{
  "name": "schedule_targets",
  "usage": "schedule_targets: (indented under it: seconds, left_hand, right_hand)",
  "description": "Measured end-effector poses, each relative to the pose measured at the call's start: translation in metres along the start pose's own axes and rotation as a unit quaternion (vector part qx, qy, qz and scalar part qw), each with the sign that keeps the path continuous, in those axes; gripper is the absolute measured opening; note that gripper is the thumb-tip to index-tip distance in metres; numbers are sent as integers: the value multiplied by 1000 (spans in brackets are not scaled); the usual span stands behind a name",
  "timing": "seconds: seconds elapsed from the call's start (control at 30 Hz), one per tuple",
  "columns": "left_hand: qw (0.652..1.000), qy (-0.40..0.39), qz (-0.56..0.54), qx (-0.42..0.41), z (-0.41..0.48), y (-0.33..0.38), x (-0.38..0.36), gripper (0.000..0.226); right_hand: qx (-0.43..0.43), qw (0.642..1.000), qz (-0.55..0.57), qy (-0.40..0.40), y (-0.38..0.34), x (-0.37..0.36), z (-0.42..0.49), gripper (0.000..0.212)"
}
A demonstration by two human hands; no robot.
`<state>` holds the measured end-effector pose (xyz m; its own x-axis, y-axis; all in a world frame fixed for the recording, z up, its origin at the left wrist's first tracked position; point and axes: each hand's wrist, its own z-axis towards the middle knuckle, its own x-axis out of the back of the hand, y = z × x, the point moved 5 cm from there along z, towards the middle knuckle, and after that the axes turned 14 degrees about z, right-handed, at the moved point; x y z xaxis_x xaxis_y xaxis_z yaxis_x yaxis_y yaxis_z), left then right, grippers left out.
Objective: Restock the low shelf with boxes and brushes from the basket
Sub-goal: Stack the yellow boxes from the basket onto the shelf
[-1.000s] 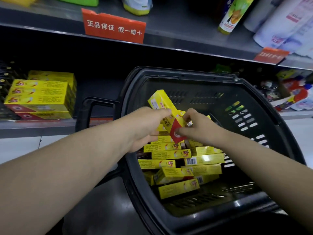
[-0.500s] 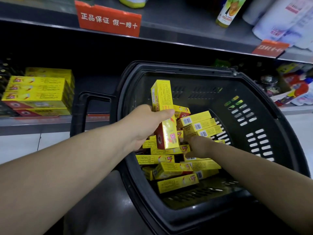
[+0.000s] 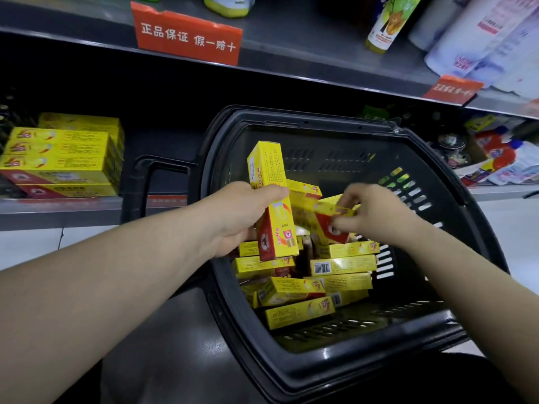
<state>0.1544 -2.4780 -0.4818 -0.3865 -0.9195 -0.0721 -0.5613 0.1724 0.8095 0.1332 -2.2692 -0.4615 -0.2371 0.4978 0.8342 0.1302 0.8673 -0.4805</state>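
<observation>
A black plastic basket (image 3: 344, 363) stands in front of the low shelf (image 3: 67, 209) and holds several yellow-and-red boxes (image 3: 297, 312). My left hand (image 3: 245, 217) grips a small upright bundle of these boxes (image 3: 269, 182) above the basket. Just to its right, my right hand (image 3: 376, 214) pinches another yellow box (image 3: 326, 225) by its red end, lifted off the pile. A stack of the same boxes (image 3: 58, 158) lies on the low shelf at the left. No brushes are visible.
The basket's handle (image 3: 145, 182) sticks up between the basket and the shelf stack. Bottles and red price tags (image 3: 186, 36) line the upper shelf. Assorted packets (image 3: 501, 158) fill the low shelf at the right. White floor tiles show below the shelf.
My right hand has come up out of the pile holding one more box and brought it toward the bundle in my left hand. The left hand stays almost still.
</observation>
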Motion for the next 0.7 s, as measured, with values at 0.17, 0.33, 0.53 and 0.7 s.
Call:
schedule_targets:
  seconds: [0.17,0.33,0.53,0.7]
  left_hand:
    - [998,21,-66,-12,3,1,-4,22]
    - [992,80,-77,-61,2,6,2,35]
    - [990,81,-70,-90,-5,18,9,37]
    - [990,74,-51,-105,-9,24,11,25]
  right_hand:
    - [-1,947,320,31,-38,-2,-34,33]
    - [78,943,323,-32,-67,-27,-45,38]
    - [11,894,442,-76,-33,-41,-11,25]
    - [50,964,-157,-211,13,-116,15,44]
